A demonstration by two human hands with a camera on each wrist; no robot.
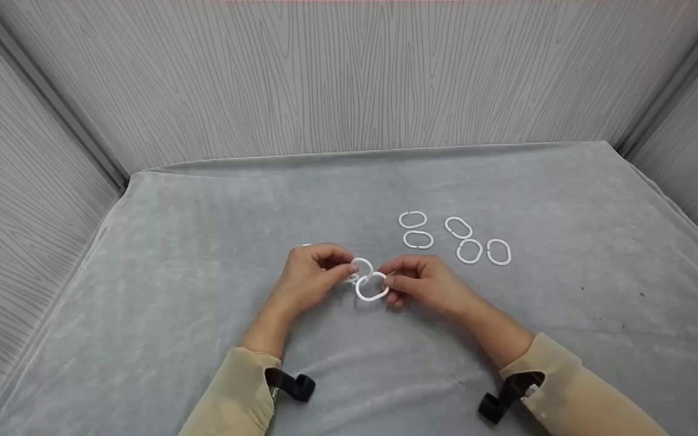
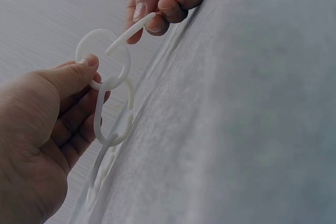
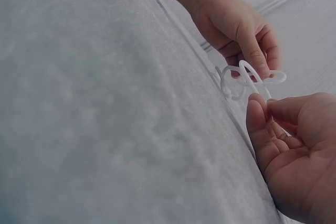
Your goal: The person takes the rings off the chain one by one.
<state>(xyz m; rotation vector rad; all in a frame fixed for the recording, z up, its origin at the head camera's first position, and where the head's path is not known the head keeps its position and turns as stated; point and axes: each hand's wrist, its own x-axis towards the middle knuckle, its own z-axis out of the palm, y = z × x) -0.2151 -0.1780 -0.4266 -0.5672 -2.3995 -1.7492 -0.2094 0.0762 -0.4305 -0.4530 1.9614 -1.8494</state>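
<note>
Left hand pinches the white end link above hanging links, apparently steadying it; opposite, right hand pinches an overlapping link by one side, leaving its curve exposed.

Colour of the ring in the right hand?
White; the ring shows best in the head view.

Beige sleeves; black, hook-shaped brackets at both cuffs.
</note>
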